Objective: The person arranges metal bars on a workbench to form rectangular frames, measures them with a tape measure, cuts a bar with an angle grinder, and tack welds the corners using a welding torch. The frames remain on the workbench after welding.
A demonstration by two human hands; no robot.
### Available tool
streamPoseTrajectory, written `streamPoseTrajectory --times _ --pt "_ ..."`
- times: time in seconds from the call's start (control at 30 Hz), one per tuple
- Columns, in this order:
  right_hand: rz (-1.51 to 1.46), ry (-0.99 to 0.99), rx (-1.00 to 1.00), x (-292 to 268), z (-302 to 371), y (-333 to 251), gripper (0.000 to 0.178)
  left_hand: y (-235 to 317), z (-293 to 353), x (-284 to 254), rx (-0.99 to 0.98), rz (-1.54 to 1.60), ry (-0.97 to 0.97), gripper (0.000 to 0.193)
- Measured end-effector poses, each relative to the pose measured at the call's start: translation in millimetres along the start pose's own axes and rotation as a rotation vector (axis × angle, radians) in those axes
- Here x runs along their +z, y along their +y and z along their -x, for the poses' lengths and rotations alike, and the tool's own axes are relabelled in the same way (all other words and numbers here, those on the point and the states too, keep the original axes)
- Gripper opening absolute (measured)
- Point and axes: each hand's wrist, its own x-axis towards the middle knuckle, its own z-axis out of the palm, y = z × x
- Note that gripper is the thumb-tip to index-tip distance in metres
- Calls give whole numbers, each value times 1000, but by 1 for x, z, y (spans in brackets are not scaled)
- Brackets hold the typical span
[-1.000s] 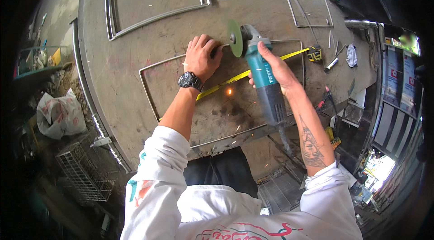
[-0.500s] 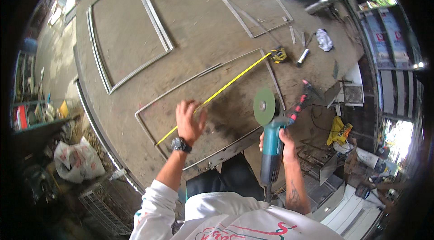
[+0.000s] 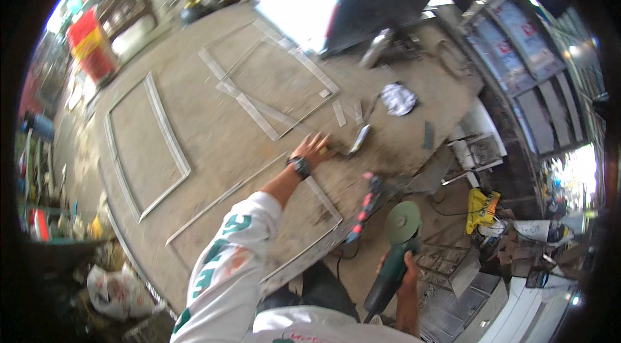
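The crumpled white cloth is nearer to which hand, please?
Left: the left hand is over the table, pictured below and left of the white cloth; the right hand, around the angle grinder, is farther below, past the table's edge.

Left hand point(image 3: 310, 149): a second ago it was on the far bar of the thin metal frame point(image 3: 226, 195), half a second ago over the yellow tape, now way out at the frame's far right corner, right where the tape measure's case was lying. Too blurry to say if it's gripping it.
Tape blade: was stretched bright across the frame, now I can't spot it, could be behind the arm.
Grinder point(image 3: 388, 275): went from over the frame to down past the table edge, right hand point(image 3: 409, 272) dropping with it.
Disc point(image 3: 404, 222): angled near the other hand before, now well apart.
Sparks: flying a second ago, gone now.
View: swung around, so a wooden bench point(image 3: 127, 7) has come in upper left.
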Motion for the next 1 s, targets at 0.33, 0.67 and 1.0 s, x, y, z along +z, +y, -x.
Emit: streamPoseTrajectory --times 0.33,0.67,1.0 --pt "-134 95 -37 -65 -67 -74 69 -34 -45 -42 256 -9 -520 70" --pt "-183 179 -15 -74 -96 -96 67 -104 -39 -63 73 117 -229 67" --pt "-232 163 -3 -109 -108 -102 69 -208 8 -174 -361 196 75 48"
